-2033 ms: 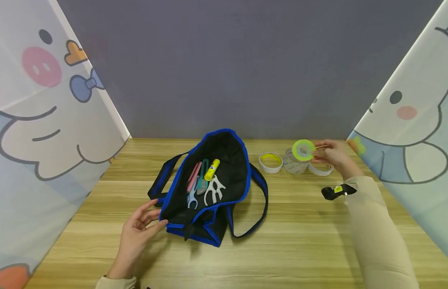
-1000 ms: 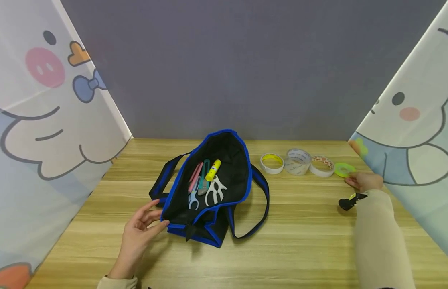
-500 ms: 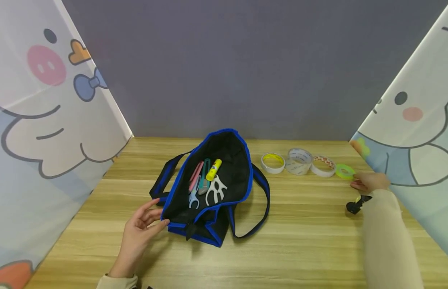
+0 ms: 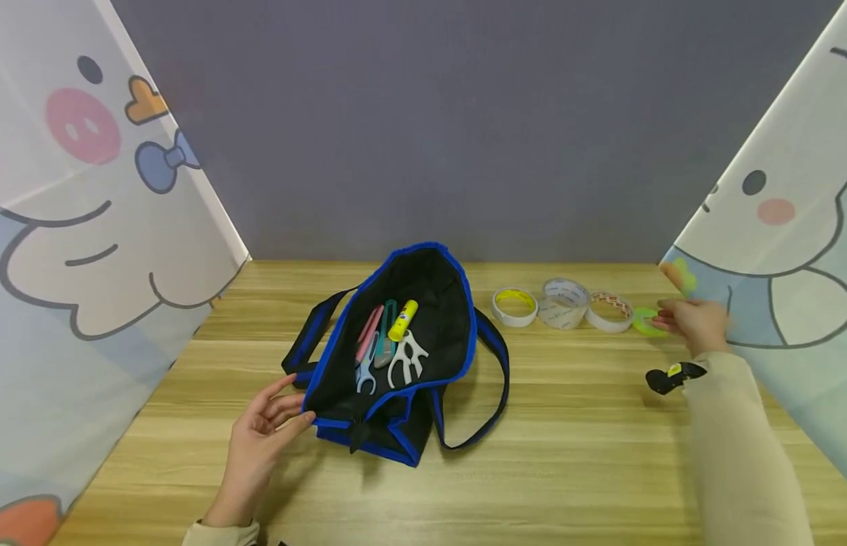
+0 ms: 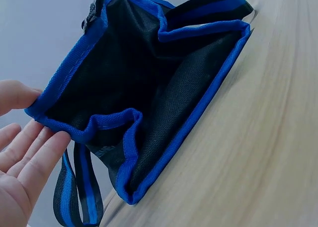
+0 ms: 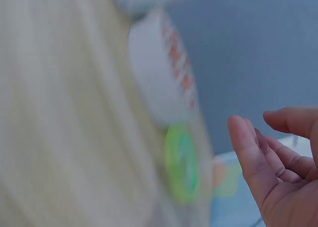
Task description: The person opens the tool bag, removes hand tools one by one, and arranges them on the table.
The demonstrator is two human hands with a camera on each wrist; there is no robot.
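My left hand [image 4: 259,440] pinches the blue-edged rim of a black tote bag [image 4: 437,353] at its near-left corner, holding the mouth open. Inside the bag lie a yellow glue stick [image 4: 403,320], a teal utility knife [image 4: 386,334], a pink pen-like tool [image 4: 369,334], light-blue scissors [image 4: 367,369] and a white plier-like tool [image 4: 407,359]. At the right, my empty right hand [image 4: 696,322] hovers with loose fingers beside a green tape roll [image 4: 643,321], which it partly covers in the head view. The right wrist view shows a gap between those fingers and the roll [image 6: 182,163].
Left of the green roll, a white tape roll [image 4: 609,324], a clear packing tape roll [image 4: 561,315] and a white roll with yellow core [image 4: 515,319] stand in a row. A grey wall [image 4: 450,136] rises behind the wooden table [image 4: 566,455]; printed panels flank both sides.
My right hand has carried the green tape roll from above the clear tape to the row's right end, let go and lifted slightly off. The left hand has kept its hold on the bag.
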